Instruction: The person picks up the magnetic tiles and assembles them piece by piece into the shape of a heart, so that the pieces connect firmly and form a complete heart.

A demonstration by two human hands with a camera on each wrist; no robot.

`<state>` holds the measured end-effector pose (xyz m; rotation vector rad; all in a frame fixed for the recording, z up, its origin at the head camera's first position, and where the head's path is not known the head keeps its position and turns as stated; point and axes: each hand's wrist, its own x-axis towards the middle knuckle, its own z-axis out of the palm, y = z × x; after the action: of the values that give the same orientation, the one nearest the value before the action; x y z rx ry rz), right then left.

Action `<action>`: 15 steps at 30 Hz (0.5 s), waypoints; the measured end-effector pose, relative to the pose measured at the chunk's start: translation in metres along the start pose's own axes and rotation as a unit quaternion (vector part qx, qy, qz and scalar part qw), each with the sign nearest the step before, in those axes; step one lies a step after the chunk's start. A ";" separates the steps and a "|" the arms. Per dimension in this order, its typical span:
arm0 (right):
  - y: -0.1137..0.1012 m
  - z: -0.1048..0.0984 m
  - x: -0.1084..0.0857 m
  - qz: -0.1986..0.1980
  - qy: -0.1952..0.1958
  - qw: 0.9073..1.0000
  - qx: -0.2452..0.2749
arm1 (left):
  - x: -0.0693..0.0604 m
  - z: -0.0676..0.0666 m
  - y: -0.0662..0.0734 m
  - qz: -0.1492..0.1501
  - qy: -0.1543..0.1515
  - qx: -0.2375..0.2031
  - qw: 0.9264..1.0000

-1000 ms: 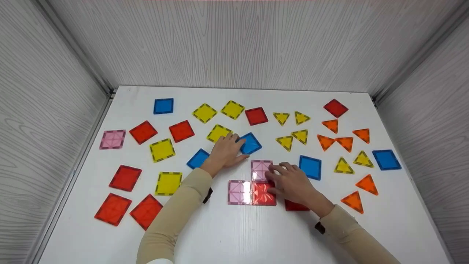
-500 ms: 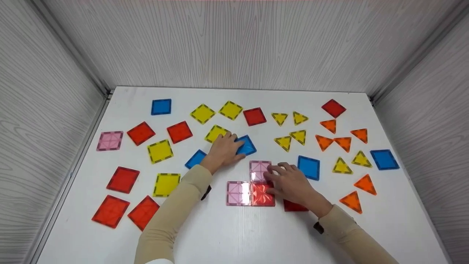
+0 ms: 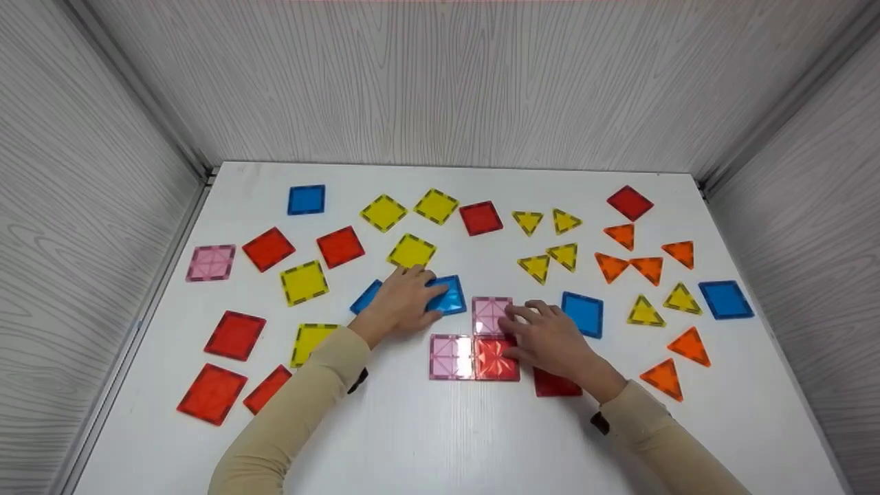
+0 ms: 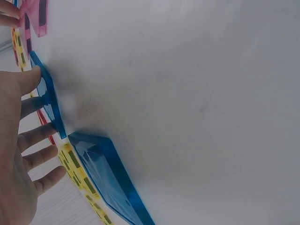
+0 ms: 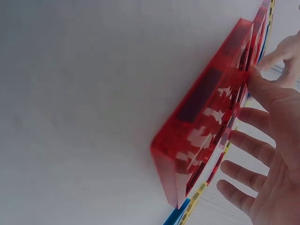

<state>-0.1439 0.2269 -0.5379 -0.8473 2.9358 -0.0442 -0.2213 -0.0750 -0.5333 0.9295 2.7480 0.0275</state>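
My left hand (image 3: 404, 300) lies over a translucent blue square tile (image 3: 451, 300), its thumb and fingertips touching the tile's top, as the left wrist view also shows for this blue tile (image 4: 51, 101). Just right of it, a pink square tile (image 3: 489, 315) stands edge to edge above a red square tile (image 3: 496, 359). Another pink tile (image 3: 447, 357) adjoins the red one on the left. Fingers spread, my right hand (image 3: 553, 342) touches the right side of the pink and red tiles. Under its wrist lies a partly hidden red tile (image 3: 557, 385).
Yellow and red squares, like this yellow tile (image 3: 304, 282) and this red tile (image 3: 235, 335), lie scattered on the left of the white table (image 3: 412, 440). Yellow triangles (image 3: 646, 311) and orange triangles (image 3: 689, 345) lie to the right. Grey wood-grain walls (image 3: 440, 82) enclose the table.
My left hand has drawn the blue tile leftward and closer to me, turning it nearly square to the pink tile. The joined tiles have shifted very slightly; my right hand stays at their side.
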 end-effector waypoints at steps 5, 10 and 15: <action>0.002 -0.001 0.004 0.004 -0.008 1.000 -0.002 | -0.009 0.006 0.006 0.022 0.004 -0.002 1.000; 0.004 -0.001 0.007 -0.003 -0.012 1.000 0.007 | -0.012 0.011 0.011 0.048 0.014 -0.011 0.999; 0.004 -0.001 0.008 -0.012 -0.006 1.000 0.008 | -0.013 0.012 0.014 0.053 0.023 -0.028 0.998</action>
<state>-0.1530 0.2261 -0.5381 -0.8781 2.9104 -0.0640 -0.2003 -0.0721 -0.5412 1.0695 2.7212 0.1450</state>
